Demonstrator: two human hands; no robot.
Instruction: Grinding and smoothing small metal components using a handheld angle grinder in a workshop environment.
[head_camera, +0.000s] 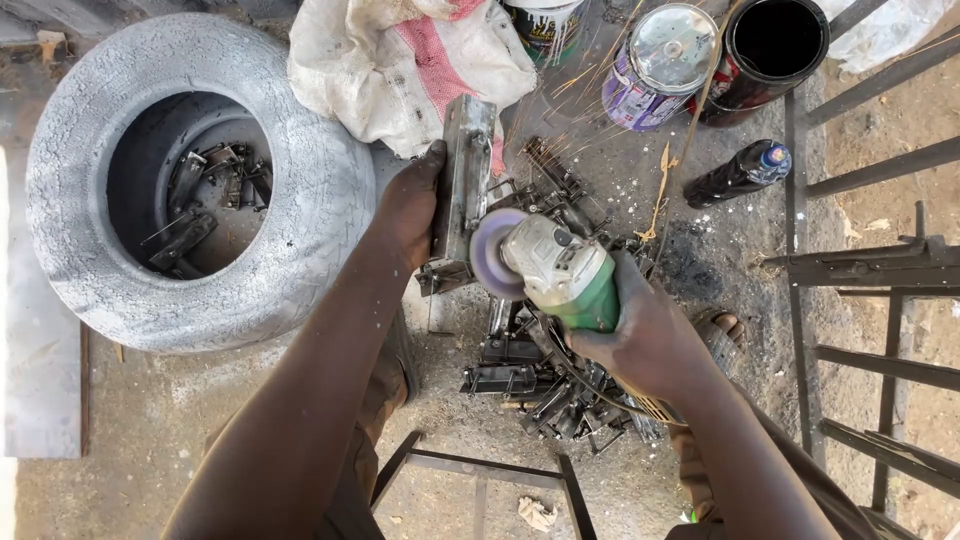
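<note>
My left hand (408, 205) grips a short, upright metal bracket piece (466, 170) by its left side. My right hand (645, 335) is closed around the green body of an angle grinder (560, 268). The grinder's disc (492, 252) touches the lower right edge of the metal piece, and thin sparks fly up and to the right of it. Below both hands lies a heap of dark metal parts (540, 375) on the ground.
A grey tyre (300, 230) with metal parts inside lies at left. A white sack (400, 70), paint cans (660, 65), a black cylinder (765, 50) and a dark bottle (738, 172) stand behind. A metal frame (880, 270) runs along the right; another frame (480, 470) lies near my feet.
</note>
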